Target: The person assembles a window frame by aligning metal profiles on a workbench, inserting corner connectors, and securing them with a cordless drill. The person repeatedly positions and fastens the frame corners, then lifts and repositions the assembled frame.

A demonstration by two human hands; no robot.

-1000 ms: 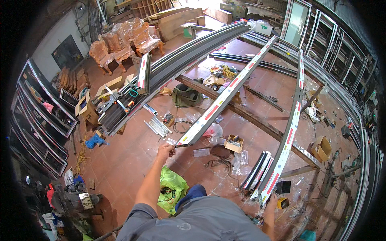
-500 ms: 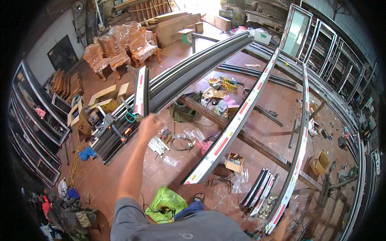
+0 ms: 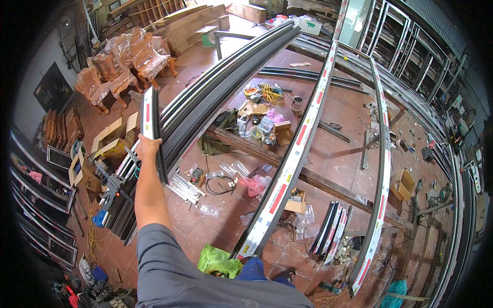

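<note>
My left hand [image 3: 148, 146] reaches out at the left, its fingers wrapped round the lower part of a short aluminium profile [image 3: 149, 114] with white-and-red protective film. This short profile lies across a stack of long dark profiles [image 3: 197, 105]. Scissors with teal handles [image 3: 136, 165] rest just beside my left wrist. Closer to me on the same stack is a grey caulking gun [image 3: 114, 187]. My right hand is out of view. A long film-covered profile [image 3: 280, 191] slopes away in front of my body, and a second one [image 3: 380, 205] runs to its right.
A steel support beam [image 3: 241, 146] crosses beneath the long profiles. On the tiled floor are a green plastic bag [image 3: 218, 261], a pink bag [image 3: 254, 185], small cardboard boxes [image 3: 404, 185] and a bundle of short profiles [image 3: 331, 231]. Film-wrapped wooden chairs [image 3: 120, 66] stand far left.
My left hand has moved forward and closed on the short profile, where before it was a fist just right of it. My right hand has gone out of view. The whole view has shifted.
</note>
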